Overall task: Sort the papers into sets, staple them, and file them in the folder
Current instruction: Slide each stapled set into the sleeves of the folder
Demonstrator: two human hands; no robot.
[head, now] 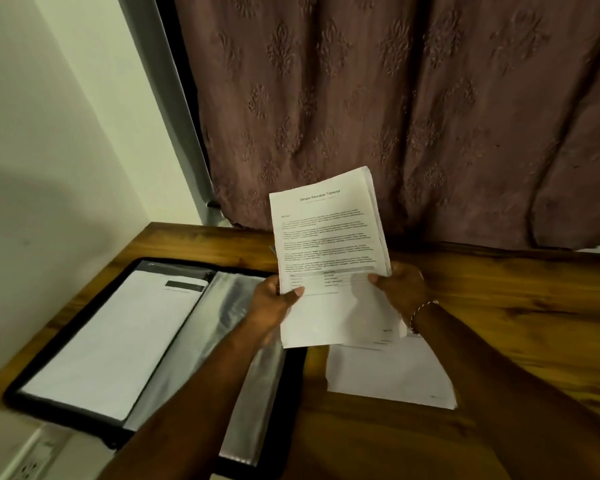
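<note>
I hold a set of printed papers [326, 237] upright above the wooden table [499, 289]; its top sheet carries a title and paragraphs of text. My left hand [274, 306] grips the set's lower left edge with the thumb on the front. At the lower right edge my right hand [400, 289] pinches it. More white papers [388, 372] lie flat on the table under my right forearm. A black folder [94, 341] lies open at the left, with a white sheet in its left sleeve and shiny clear sleeves [222, 327] on its right half. No stapler is in view.
A mauve patterned curtain [413, 116] hangs behind the table's far edge. A pale wall [49, 150] runs along the left side. The folder's near corner reaches the table's front left edge. Bare wood shows at the right of the table.
</note>
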